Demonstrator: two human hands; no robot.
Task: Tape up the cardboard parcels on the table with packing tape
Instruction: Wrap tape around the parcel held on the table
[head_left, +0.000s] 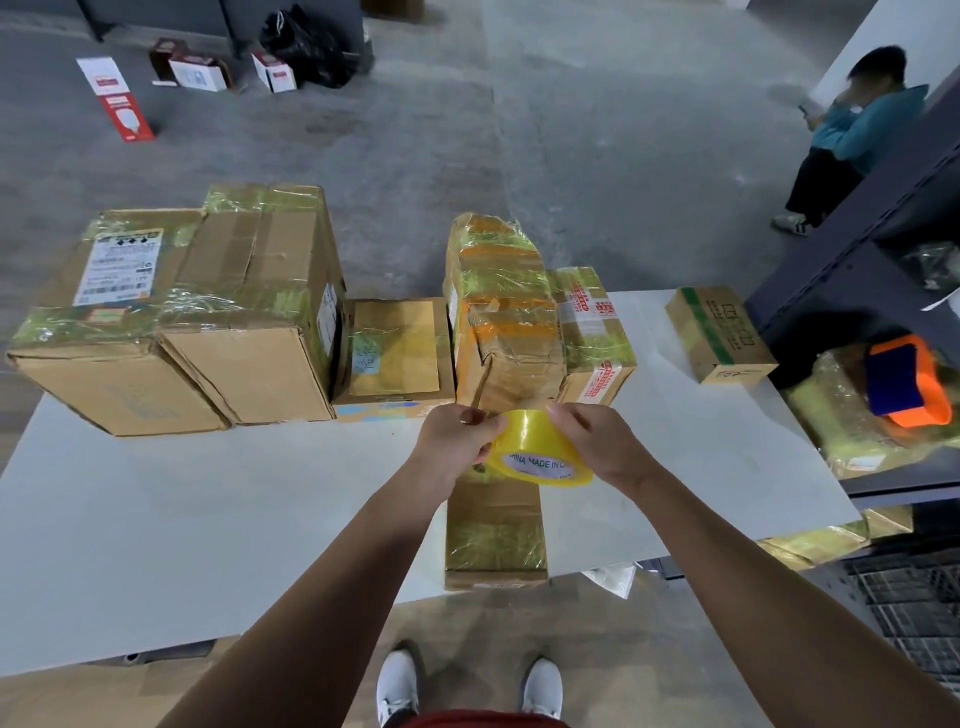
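Both the left hand (460, 434) and right hand (597, 441) grip a yellow tape roll (540, 452) above a taped parcel (496, 535) on the table (156, 519).

Brightness: dim, flat indoor light, greyish cast.
Glare: pale sheen on the white tabletop (156, 519); small glints on the taped parcels (498, 270) and the tape roll (540, 452).
Shadows: soft; darkest under the shelving (857, 249) at far right.
Distortion: wide-angle bend; tabletop edges curve, forearms (311, 597) stretch toward near corners.
Sharpness: middle fairly crisp; far floor (415, 130) and corners smeared.
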